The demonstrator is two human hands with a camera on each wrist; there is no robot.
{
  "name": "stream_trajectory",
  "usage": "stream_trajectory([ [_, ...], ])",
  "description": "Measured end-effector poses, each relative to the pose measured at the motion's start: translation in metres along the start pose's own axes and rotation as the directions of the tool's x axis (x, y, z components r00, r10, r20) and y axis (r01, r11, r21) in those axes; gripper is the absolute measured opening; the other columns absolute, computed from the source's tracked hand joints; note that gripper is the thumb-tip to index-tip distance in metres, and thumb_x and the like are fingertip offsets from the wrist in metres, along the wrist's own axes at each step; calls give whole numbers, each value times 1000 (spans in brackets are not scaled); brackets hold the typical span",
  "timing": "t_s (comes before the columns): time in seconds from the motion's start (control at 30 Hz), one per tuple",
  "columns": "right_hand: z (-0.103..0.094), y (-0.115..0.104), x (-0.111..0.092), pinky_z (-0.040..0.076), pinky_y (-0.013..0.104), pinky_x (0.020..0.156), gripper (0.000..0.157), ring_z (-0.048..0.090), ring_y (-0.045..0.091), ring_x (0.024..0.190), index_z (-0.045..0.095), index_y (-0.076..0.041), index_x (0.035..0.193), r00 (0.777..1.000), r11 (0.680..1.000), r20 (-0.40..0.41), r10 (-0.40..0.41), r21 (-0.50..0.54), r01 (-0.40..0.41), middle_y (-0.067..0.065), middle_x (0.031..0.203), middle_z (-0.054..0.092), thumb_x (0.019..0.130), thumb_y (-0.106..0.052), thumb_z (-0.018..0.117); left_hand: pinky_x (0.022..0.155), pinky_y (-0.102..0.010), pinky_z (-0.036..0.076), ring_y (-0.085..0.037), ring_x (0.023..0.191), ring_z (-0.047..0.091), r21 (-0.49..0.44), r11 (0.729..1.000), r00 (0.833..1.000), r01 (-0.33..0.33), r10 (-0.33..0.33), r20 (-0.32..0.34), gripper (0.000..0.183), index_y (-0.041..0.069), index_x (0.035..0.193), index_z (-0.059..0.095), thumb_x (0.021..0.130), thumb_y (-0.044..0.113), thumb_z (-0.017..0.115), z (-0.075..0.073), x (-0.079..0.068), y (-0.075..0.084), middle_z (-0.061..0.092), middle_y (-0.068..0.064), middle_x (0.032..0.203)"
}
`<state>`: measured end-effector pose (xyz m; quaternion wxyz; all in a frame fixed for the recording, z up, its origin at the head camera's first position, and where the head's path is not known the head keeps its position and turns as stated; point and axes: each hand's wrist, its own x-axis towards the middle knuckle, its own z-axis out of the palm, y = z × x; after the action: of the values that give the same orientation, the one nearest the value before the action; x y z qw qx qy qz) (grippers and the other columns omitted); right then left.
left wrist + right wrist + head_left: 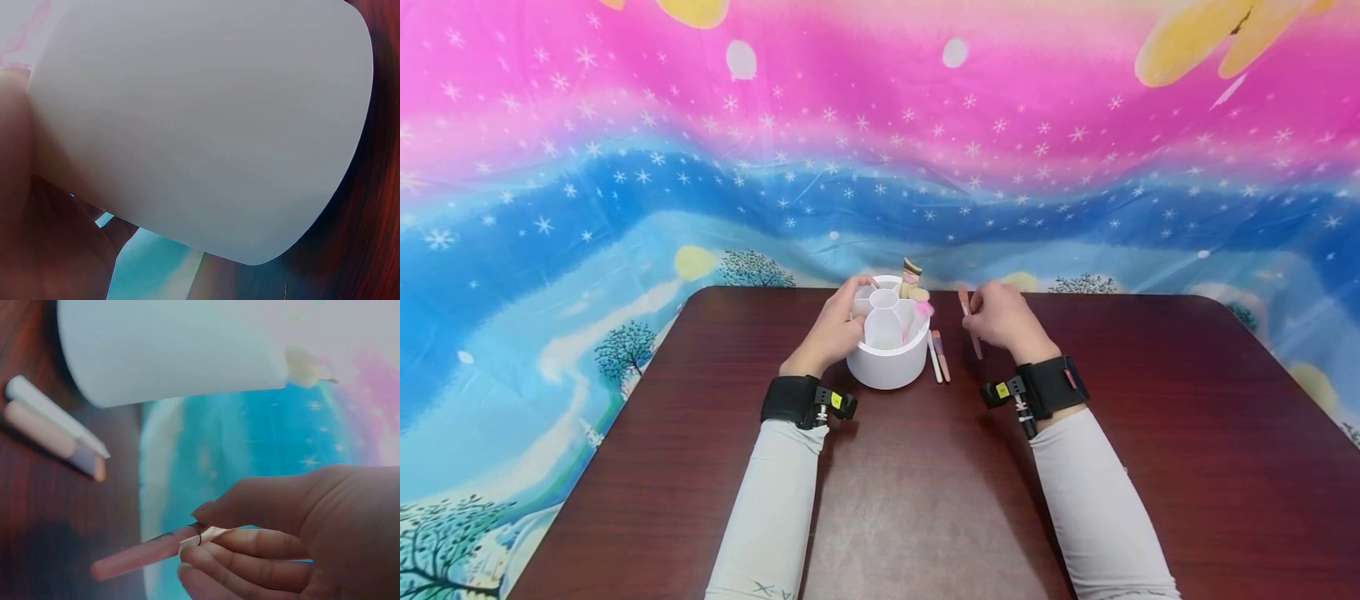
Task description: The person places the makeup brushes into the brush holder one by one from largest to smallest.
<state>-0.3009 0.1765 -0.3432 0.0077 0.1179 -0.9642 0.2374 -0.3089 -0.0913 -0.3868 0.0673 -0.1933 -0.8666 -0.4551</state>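
A round white divided organizer stands near the table's far edge. My left hand holds its left rim, thumb reaching over the inside; in the left wrist view its smooth wall fills most of the picture. To the right of it, my right hand pinches a makeup brush with a pink handle between thumb and fingertips, orange bristles up in the head view. Two more brushes lie beside the organizer: a white one and a pink one with a purple band.
Inside the organizer's back right part stand a gold-and-pink item, a pale puff-like piece and something bright pink. The dark wooden table ends just behind it, before a patterned cloth backdrop.
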Motion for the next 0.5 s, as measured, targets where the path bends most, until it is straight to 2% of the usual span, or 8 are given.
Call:
stream_trajectory([
  [0.1,-7,-3,-1,46,36,62,7,55,18,61,63,-5,79,999,998,-44,-20,66,23,7,72,62,83,-11,62,99,-45,33,-10,121,34,5,1000,1000,-2,2,-2,53,23,126,40,82,-6,44,0,0,1,41,0,134],
  [0.13,-10,-4,-1,48,38,66,8,58,20,67,65,-4,85,998,995,-64,-25,90,31,9,79,65,83,-12,63,100,-46,33,-10,121,34,6,1000,1000,-2,2,-1,53,22,127,40,82,-5,44,0,0,1,41,0,135],
  [0.27,-23,-10,-6,51,38,65,10,61,18,67,66,-4,88,983,979,-176,-55,182,88,8,78,67,82,-12,66,100,-46,33,-11,122,33,10,1000,1000,1,-1,2,53,23,127,40,82,-5,44,0,0,1,40,0,136],
  [0.37,-32,-19,-12,50,37,64,12,62,16,67,65,-5,89,960,963,-263,-92,220,153,7,79,67,81,-13,68,100,-45,33,-10,122,33,15,1000,1000,-5,5,-3,52,23,127,40,83,-5,44,0,0,0,40,0,136],
  [0.5,-41,-33,-20,49,34,66,16,61,11,71,64,-9,91,934,937,-320,-161,246,246,2,81,67,81,-19,71,99,-45,34,-10,121,35,19,1000,1000,-11,11,-11,51,22,126,41,83,-5,45,0,0,0,41,0,135],
])
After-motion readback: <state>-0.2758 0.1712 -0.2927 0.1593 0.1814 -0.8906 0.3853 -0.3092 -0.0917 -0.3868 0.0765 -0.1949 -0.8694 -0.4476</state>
